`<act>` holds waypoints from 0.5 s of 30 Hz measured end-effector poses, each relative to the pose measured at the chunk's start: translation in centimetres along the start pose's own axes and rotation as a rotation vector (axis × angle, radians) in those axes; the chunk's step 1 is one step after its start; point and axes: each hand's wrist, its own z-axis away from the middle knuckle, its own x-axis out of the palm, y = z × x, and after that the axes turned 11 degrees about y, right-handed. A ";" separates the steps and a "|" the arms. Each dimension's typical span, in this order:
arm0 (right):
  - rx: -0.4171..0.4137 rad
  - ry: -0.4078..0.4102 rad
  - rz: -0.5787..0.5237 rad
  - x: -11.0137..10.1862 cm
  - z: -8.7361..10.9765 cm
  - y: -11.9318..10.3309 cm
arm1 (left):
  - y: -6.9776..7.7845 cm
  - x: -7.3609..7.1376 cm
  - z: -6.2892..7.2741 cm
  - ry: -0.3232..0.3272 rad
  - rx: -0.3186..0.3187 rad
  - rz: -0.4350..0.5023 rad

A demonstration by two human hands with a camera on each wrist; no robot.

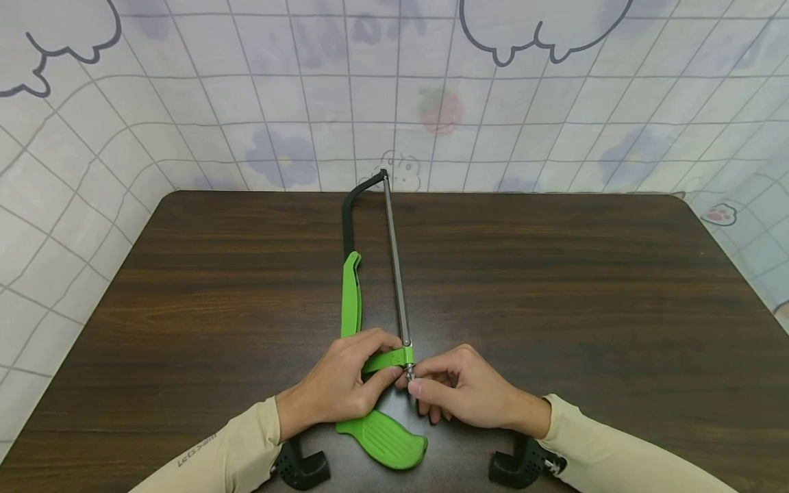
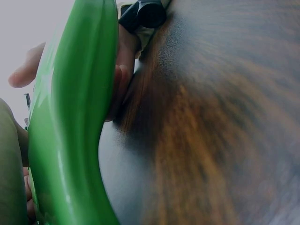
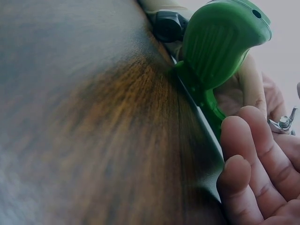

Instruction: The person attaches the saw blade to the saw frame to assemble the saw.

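A hacksaw lies lengthwise on the table, with a green grip [image 1: 385,441] toward me and a black front frame [image 1: 348,222] pointing away. Its thin grey blade [image 1: 396,267] runs along the right side to a green arm [image 1: 390,359]. Around the green frame near that arm, my left hand [image 1: 345,376] holds the saw, thumb and fingers on either side. My right hand [image 1: 465,390] pinches the metal wing nut [image 3: 284,123] at the blade's near end between thumb and index finger. Its other fingers curl loosely below. In the left wrist view the green grip [image 2: 82,93] covers most of the left hand.
The dark wood-grain table [image 1: 555,287] ends at a far edge against a white gridded cloth [image 1: 394,96] with printed flowers. Black wrist camera mounts [image 1: 302,469] sit beneath both sleeves, close over the near part of the table.
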 end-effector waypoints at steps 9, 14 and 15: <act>0.008 0.009 0.007 0.0 0.0 0.0 | 0.0 0.1 0.0 -0.002 0.001 0.005; 0.012 0.005 0.006 -0.1 0.0 0.0 | 0.0 0.1 0.0 -0.001 0.003 -0.001; 0.011 0.004 0.006 -0.1 0.0 0.0 | 0.0 0.1 0.0 -0.001 0.003 -0.002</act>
